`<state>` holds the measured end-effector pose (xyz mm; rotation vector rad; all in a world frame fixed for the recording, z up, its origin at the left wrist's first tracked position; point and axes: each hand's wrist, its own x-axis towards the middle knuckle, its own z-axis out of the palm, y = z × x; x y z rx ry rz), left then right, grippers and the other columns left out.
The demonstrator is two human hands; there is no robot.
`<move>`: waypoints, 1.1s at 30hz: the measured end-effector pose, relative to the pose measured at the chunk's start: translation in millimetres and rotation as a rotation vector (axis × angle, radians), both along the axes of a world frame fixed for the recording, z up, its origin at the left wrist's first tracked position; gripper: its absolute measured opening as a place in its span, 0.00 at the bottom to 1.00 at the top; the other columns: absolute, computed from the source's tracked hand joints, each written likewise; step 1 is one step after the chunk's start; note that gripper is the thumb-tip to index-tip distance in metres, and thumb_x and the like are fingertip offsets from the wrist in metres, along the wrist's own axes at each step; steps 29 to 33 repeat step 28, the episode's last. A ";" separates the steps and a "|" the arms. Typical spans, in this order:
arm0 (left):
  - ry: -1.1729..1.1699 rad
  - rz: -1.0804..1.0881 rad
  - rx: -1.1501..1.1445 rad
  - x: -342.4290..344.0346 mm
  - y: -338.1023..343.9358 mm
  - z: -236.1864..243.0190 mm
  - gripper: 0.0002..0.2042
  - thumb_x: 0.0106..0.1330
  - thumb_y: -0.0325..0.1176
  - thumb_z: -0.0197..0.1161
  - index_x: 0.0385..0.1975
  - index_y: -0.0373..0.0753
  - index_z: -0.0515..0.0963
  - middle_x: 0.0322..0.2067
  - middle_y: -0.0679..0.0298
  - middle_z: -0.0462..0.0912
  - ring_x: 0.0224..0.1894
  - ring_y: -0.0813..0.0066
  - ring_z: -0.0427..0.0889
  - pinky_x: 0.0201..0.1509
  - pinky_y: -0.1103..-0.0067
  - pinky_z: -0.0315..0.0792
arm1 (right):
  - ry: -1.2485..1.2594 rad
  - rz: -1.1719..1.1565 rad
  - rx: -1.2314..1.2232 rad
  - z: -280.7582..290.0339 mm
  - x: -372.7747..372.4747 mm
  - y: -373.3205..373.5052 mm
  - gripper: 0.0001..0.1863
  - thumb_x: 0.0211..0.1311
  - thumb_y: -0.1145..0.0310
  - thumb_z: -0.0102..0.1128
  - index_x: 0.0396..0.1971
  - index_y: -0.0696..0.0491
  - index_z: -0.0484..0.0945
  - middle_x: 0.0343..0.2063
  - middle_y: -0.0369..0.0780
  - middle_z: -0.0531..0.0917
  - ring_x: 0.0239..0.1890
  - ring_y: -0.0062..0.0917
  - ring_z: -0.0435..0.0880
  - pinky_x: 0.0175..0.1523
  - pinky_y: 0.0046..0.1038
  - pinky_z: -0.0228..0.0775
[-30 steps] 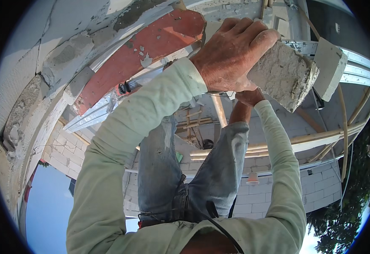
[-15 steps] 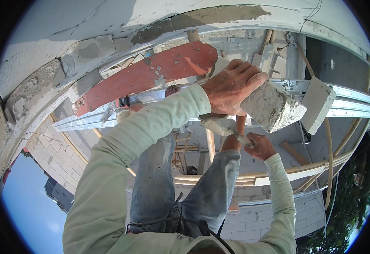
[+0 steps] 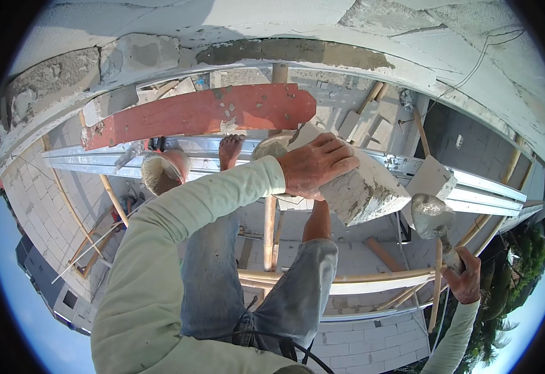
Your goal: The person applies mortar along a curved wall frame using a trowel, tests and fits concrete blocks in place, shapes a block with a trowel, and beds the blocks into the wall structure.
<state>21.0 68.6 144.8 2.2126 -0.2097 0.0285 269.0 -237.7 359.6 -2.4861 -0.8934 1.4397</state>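
Observation:
My left hand [image 3: 319, 165] is clamped over a pale, rough-faced masonry block [image 3: 369, 192], fingers across its top. My right hand [image 3: 464, 274] grips the handle of a mortar-smeared trowel [image 3: 433, 215], held out to the right beyond the block's corner. Behind the trowel blade, a second pale block piece [image 3: 431, 177] rests on the metal planks. To the left of my bare foot [image 3: 230, 151] stands a bucket [image 3: 165, 169] with grey-white mortar on its inside. A round, mortar-coated rim [image 3: 271, 147] shows partly behind my left hand.
A long red board [image 3: 204, 114] spattered with mortar lies ahead, below the curved wall edge [image 3: 297, 52]. Metal scaffold planks [image 3: 497, 194] run crosswise beneath me. Wooden poles [image 3: 269, 234] and a curved wooden rail [image 3: 372, 283] stand over a drop. A loose wire [image 3: 472, 78] hangs at upper right.
My right hand has swung outward to the right with the trowel, away from under the block. My left hand stays on the block. The view has shifted, bringing the bucket and foot into sight.

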 end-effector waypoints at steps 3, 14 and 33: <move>-0.014 -0.009 0.020 -11.5 -6.8 -1.8 0.48 0.27 0.40 0.81 0.55 0.40 0.63 0.47 0.61 0.69 0.53 0.61 0.70 0.62 0.64 0.60 | -0.120 0.034 -0.008 -55.7 34.1 29.8 0.15 0.40 0.72 0.63 0.32 0.59 0.74 0.17 0.38 0.74 0.18 0.19 0.70 0.25 0.26 0.64; -0.152 0.204 -0.032 -57.7 -34.4 -17.4 0.26 0.49 0.35 0.66 0.49 0.40 0.67 0.42 0.62 0.73 0.48 0.66 0.73 0.59 0.63 0.63 | 0.033 0.338 0.349 -306.0 -29.4 271.8 0.23 0.45 0.70 0.65 0.45 0.60 0.77 0.29 0.49 0.82 0.29 0.31 0.80 0.40 0.32 0.72; -0.187 0.317 -0.078 -86.5 -39.1 -37.9 0.23 0.55 0.37 0.63 0.49 0.38 0.68 0.42 0.61 0.74 0.47 0.66 0.74 0.58 0.62 0.64 | -0.406 0.891 0.462 -412.0 -190.2 488.0 0.21 0.50 0.62 0.65 0.44 0.52 0.75 0.42 0.48 0.81 0.43 0.45 0.82 0.53 0.46 0.73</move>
